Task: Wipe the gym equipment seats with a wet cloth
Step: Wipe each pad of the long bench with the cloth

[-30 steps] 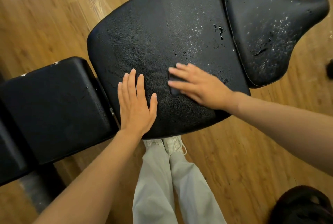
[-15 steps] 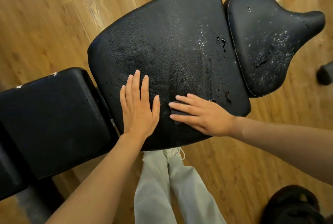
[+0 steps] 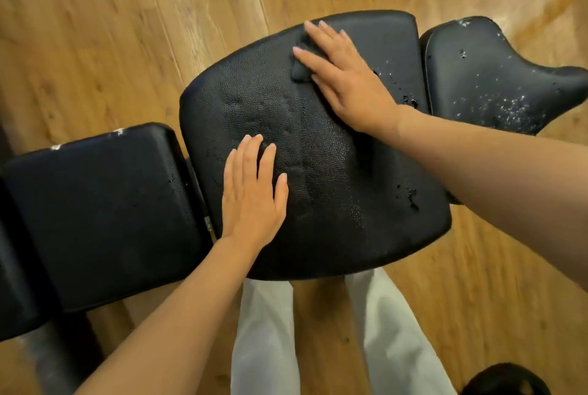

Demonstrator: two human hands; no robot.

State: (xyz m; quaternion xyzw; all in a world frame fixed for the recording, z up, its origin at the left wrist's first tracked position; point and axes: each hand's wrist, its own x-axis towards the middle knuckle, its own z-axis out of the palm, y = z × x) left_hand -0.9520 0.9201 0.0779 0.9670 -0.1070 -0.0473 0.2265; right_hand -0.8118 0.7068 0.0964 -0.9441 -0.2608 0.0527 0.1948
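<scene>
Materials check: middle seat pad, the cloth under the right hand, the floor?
Middle seat pad: likely vinyl or faux leather, black, pebbled grain, slight sheen, water beads sitting on it. Cloth: dark, soft fabric, bunched under the right hand; weave unreadable. Floor: wood-look planks, glossy; laminate or hardwood unclear.

right hand and dark cloth slid from the near edge to the seat's far edge

Pebbled glossy leatherette seat; wood-grain floor
</scene>
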